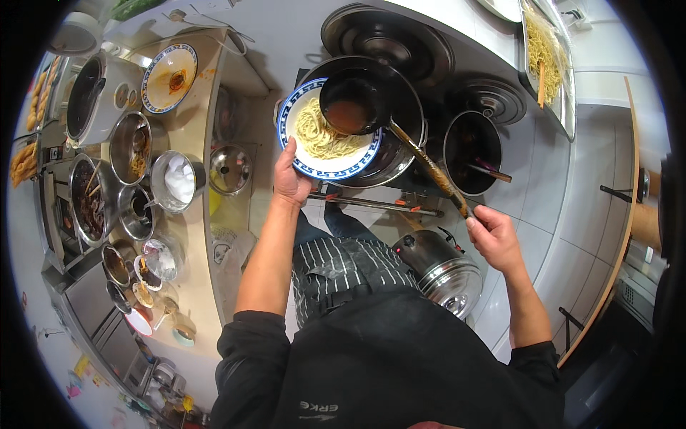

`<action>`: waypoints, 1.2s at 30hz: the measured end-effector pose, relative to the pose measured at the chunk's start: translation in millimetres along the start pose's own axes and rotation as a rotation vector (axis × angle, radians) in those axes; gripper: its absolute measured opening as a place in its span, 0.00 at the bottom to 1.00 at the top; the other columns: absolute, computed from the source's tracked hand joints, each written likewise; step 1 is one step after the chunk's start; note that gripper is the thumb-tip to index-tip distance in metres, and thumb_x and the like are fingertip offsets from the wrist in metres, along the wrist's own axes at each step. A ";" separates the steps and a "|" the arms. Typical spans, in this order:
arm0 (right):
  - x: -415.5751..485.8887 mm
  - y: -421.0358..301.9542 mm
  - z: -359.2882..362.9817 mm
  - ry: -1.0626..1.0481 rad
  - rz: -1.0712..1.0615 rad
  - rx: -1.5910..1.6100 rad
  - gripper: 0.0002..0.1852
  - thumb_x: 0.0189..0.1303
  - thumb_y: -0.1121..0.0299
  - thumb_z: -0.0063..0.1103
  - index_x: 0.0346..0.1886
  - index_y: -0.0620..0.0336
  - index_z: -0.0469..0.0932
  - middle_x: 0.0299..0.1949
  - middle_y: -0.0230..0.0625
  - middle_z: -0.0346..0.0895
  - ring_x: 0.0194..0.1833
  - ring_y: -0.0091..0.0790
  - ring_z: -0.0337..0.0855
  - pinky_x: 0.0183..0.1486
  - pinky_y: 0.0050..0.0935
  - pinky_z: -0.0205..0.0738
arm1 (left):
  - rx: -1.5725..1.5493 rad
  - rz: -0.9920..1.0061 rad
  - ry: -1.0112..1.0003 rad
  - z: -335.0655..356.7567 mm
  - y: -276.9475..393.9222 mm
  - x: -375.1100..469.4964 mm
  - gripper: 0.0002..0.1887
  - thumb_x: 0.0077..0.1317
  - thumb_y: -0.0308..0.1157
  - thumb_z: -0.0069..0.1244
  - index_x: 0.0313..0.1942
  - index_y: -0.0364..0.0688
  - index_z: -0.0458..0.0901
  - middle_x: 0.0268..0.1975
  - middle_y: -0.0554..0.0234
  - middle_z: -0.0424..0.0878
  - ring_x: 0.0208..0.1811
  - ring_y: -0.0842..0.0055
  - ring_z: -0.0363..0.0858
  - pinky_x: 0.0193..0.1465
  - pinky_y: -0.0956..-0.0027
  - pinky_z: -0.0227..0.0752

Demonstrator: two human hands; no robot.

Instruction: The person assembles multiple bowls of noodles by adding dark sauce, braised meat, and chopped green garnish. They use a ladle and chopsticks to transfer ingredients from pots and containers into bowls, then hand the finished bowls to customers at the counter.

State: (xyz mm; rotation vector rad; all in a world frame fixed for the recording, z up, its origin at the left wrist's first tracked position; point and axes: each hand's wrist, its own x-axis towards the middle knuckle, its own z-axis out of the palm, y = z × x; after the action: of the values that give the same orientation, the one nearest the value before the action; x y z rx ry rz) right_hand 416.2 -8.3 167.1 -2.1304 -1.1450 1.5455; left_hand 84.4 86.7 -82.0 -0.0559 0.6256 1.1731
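My left hand [293, 179] grips the near left rim of a white bowl with a blue patterned border [333, 167], which holds pale noodles [316, 134]. My right hand [493, 236] is closed around the end of a long ladle handle. The ladle's large dark bowl [356, 102] holds reddish-brown liquid and overlaps the far right part of the noodle bowl. Both are over a large dark pot [407, 96] on the stove. Whether liquid is running out of the ladle cannot be told.
A smaller deep pot [471, 155] with a utensil stands at right, lids [391, 43] behind. On the left counter [206, 268] are a sauce-stained bowl [170, 80] and several steel pots. A noodle tray [565, 115] lies upper right. A steel vessel [445, 273] stands below the stove.
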 end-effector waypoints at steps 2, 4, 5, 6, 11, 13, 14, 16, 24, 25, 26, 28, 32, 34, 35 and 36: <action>1.7 2.9 8.5 0.091 -0.220 -0.222 0.14 0.68 0.71 0.60 0.27 0.62 0.68 0.17 0.31 0.63 0.21 0.22 0.62 0.25 0.27 0.60 | -0.006 -0.016 0.012 6.8 -0.8 -2.5 0.30 0.77 0.44 0.48 0.70 0.35 0.66 0.68 0.53 0.75 0.68 0.62 0.75 0.73 0.56 0.65; 1.1 5.3 14.1 0.161 -0.293 -0.321 0.13 0.65 0.72 0.62 0.28 0.65 0.69 0.17 0.42 0.61 0.21 0.33 0.57 0.25 0.33 0.60 | -0.003 0.011 -0.027 10.0 -0.1 -5.0 0.30 0.77 0.44 0.48 0.71 0.35 0.65 0.69 0.53 0.75 0.69 0.62 0.74 0.74 0.56 0.65; 0.7 6.3 15.4 0.165 -0.320 -0.319 0.13 0.65 0.72 0.62 0.28 0.65 0.69 0.17 0.42 0.61 0.21 0.33 0.57 0.25 0.33 0.60 | 0.009 0.002 -0.001 10.4 0.5 -6.6 0.30 0.77 0.44 0.48 0.71 0.35 0.65 0.69 0.53 0.75 0.69 0.62 0.74 0.73 0.56 0.65; -0.1 7.0 16.7 0.171 -0.326 -0.316 0.13 0.65 0.72 0.62 0.28 0.66 0.69 0.18 0.42 0.62 0.21 0.33 0.57 0.25 0.34 0.60 | 0.022 0.014 0.014 9.6 2.0 -8.3 0.30 0.77 0.44 0.48 0.70 0.35 0.66 0.69 0.53 0.75 0.68 0.62 0.75 0.73 0.56 0.66; 2.0 11.3 10.5 0.090 -0.268 -0.148 0.13 0.69 0.71 0.59 0.28 0.60 0.68 0.18 0.36 0.66 0.19 0.23 0.59 0.21 0.27 0.56 | 0.027 0.011 0.019 0.1 4.3 -9.9 0.30 0.78 0.46 0.45 0.71 0.35 0.66 0.70 0.52 0.74 0.70 0.59 0.73 0.74 0.53 0.64; 4.0 15.2 3.5 -0.093 0.054 0.373 0.13 0.72 0.70 0.57 0.29 0.56 0.67 0.19 0.32 0.69 0.17 0.18 0.59 0.18 0.23 0.54 | 0.012 0.018 0.028 -6.3 6.3 -11.3 0.30 0.78 0.46 0.45 0.71 0.35 0.66 0.70 0.52 0.74 0.70 0.59 0.73 0.75 0.52 0.63; 6.0 18.1 -1.7 -0.163 0.113 0.509 0.10 0.75 0.69 0.53 0.33 0.50 0.66 0.22 0.29 0.70 0.16 0.13 0.57 0.15 0.16 0.47 | 0.000 0.019 0.025 -10.5 7.5 -12.6 0.30 0.77 0.46 0.45 0.71 0.35 0.66 0.69 0.52 0.75 0.69 0.59 0.74 0.74 0.53 0.65; 10.5 27.8 -8.8 -0.169 0.153 0.613 0.09 0.75 0.68 0.53 0.35 0.50 0.66 0.23 0.29 0.70 0.15 0.13 0.55 0.14 0.16 0.44 | -0.023 0.024 -0.007 -20.0 11.3 -15.6 0.30 0.77 0.46 0.47 0.70 0.34 0.67 0.68 0.52 0.76 0.68 0.61 0.75 0.72 0.55 0.67; 74.6 85.3 9.1 0.083 -0.101 -0.089 0.05 0.71 0.70 0.55 0.36 0.57 0.72 0.23 0.37 0.71 0.20 0.28 0.69 0.21 0.31 0.64 | -0.009 0.076 0.100 -56.4 35.0 -44.9 0.30 0.77 0.47 0.45 0.71 0.35 0.66 0.71 0.52 0.73 0.70 0.60 0.73 0.75 0.55 0.63; 83.6 90.1 15.2 0.178 -0.134 -0.376 0.04 0.69 0.70 0.56 0.37 0.59 0.74 0.23 0.41 0.72 0.21 0.34 0.75 0.25 0.36 0.70 | 0.021 0.093 0.120 -58.9 37.2 -49.3 0.31 0.77 0.47 0.45 0.71 0.36 0.66 0.71 0.52 0.73 0.70 0.60 0.73 0.74 0.54 0.64; 88.7 93.1 20.3 0.232 -0.260 -0.459 0.04 0.68 0.71 0.56 0.38 0.59 0.75 0.25 0.44 0.73 0.25 0.41 0.77 0.29 0.40 0.72 | 0.023 0.107 0.128 -60.9 39.2 -52.9 0.31 0.77 0.47 0.45 0.71 0.36 0.66 0.70 0.52 0.74 0.70 0.60 0.73 0.74 0.54 0.64; 99.6 96.5 36.0 0.358 -0.342 -0.658 0.04 0.65 0.72 0.57 0.40 0.61 0.78 0.28 0.51 0.76 0.34 0.55 0.82 0.39 0.49 0.76 | 0.029 0.123 0.146 -63.4 41.5 -58.8 0.31 0.77 0.48 0.45 0.72 0.36 0.66 0.70 0.53 0.74 0.70 0.60 0.73 0.74 0.54 0.65; 129.0 85.9 55.0 0.382 -0.467 -0.744 0.05 0.65 0.72 0.57 0.42 0.62 0.78 0.34 0.53 0.78 0.39 0.60 0.81 0.41 0.54 0.75 | 0.035 0.133 0.181 -65.8 41.3 -64.1 0.31 0.77 0.48 0.45 0.72 0.37 0.65 0.70 0.53 0.74 0.70 0.60 0.74 0.74 0.55 0.65; 142.3 77.4 64.3 0.362 -0.473 -0.766 0.06 0.65 0.72 0.57 0.42 0.61 0.78 0.35 0.53 0.78 0.39 0.61 0.81 0.41 0.54 0.75 | 0.034 0.137 0.190 -66.9 40.3 -64.6 0.31 0.77 0.48 0.45 0.72 0.37 0.65 0.70 0.53 0.73 0.70 0.60 0.73 0.74 0.55 0.65; 146.9 72.6 68.0 0.355 -0.480 -0.774 0.06 0.65 0.72 0.57 0.42 0.61 0.78 0.35 0.54 0.78 0.39 0.61 0.81 0.42 0.54 0.75 | 0.029 0.137 0.188 -67.8 39.9 -64.5 0.31 0.77 0.48 0.45 0.72 0.37 0.65 0.71 0.53 0.73 0.70 0.60 0.73 0.74 0.55 0.65; 152.2 68.0 69.8 0.332 -0.465 -0.829 0.08 0.65 0.71 0.57 0.45 0.59 0.80 0.33 0.53 0.80 0.38 0.61 0.82 0.42 0.54 0.78 | 0.027 0.131 0.168 -68.3 39.6 -64.4 0.31 0.77 0.48 0.45 0.72 0.37 0.65 0.71 0.53 0.73 0.70 0.60 0.73 0.74 0.55 0.65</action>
State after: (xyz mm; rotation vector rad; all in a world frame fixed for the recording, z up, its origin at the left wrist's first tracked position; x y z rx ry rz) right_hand 401.7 42.4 -5.8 -2.1712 -2.1891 0.5110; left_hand 5.3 24.2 -96.5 -0.0923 0.8025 1.2949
